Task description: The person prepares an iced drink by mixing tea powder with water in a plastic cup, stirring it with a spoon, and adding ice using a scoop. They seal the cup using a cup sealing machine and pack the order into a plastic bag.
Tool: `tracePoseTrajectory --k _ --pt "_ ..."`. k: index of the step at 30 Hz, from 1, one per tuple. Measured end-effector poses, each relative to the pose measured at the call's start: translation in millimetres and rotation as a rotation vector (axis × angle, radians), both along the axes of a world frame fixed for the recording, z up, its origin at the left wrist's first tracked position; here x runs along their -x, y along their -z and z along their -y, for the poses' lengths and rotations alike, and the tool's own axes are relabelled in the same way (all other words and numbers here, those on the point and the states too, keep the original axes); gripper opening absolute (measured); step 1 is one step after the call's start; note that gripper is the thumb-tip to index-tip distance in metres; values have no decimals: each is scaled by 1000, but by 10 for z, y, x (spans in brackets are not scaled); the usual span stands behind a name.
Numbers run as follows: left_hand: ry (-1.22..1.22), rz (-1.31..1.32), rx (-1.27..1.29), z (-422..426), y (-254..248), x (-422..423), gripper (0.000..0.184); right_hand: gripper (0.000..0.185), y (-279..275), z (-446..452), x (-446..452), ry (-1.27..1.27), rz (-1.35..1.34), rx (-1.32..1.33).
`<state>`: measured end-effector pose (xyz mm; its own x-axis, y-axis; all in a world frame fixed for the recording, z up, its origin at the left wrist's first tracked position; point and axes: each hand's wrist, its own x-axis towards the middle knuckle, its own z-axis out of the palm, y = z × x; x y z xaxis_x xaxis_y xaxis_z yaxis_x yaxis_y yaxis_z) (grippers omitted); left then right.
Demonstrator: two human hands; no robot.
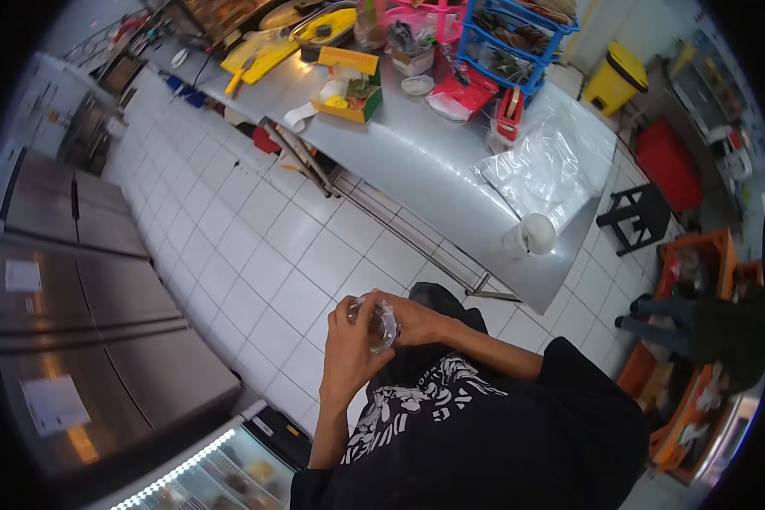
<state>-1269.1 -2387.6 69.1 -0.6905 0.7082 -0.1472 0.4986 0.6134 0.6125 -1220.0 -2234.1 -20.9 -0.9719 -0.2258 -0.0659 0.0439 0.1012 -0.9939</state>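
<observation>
Close in front of my black shirt, both hands are on a small clear round container (385, 330), perhaps a plastic cup or jar, with something brownish showing through it. My left hand (350, 340) wraps its fingers over the near-left side and top. From the other side, my right hand (412, 321) is closed against it, its fingertips partly hidden behind the container. Both hands are above the tiled floor, apart from the steel table (416, 170).
On the table are a white tub (531, 235), clear plastic sheeting (548, 157), a red tape dispenser (508, 113), an open yellow-green box (361, 104) and blue racks (506, 42). Steel refrigerators (102, 297) stand left, a lit display case (229, 476) below. A person (697, 331) stands at right, near a black stool (636, 217).
</observation>
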Motion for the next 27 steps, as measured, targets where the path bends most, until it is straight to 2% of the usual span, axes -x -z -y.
tracePoseTrajectory --k 3,5,6,9,11,13,14,16,17,19,23,25,27 --pt "99 37 -41 -281 92 515 88 77 16 -197 247 177 54 -68" --pt "138 7 -49 -503 135 825 88 80 52 -407 376 341 -42 -133" --pt "176 -13 -43 -612 166 978 87 78 105 -537 457 368 21 -138" --pt "231 -39 -13 -970 247 1425 86 56 411 -961 641 601 79 -163" --pt "273 -65 -1 -1215 324 1699 85 43 611 -1199 797 1025 130 55" --pt "292 -33 7 -1433 387 1927 84 40 797 -1524 978 1386 17 191" --pt "309 -46 19 -1565 421 2060 84 40 841 -1700 1090 1415 14 194" --pt "358 -52 3 -1844 538 2309 82 46 854 -1970 1201 1778 -78 128" --pt "372 -83 5 -1972 589 2391 83 46 861 -2035 1210 1814 -51 118" --pt "406 -86 17 -2228 693 2546 83 55 860 -2301 1345 2087 69 24" --pt "534 -61 6 -2668 887 2760 84 63 1001 -2598 1296 2287 249 -176" --pt "586 -82 5 -2872 996 2861 85 66 949 -2747 1292 2377 383 121" --pt "646 -66 -1 -3044 1088 2928 92 64 1202 -2917 1134 2418 319 147"
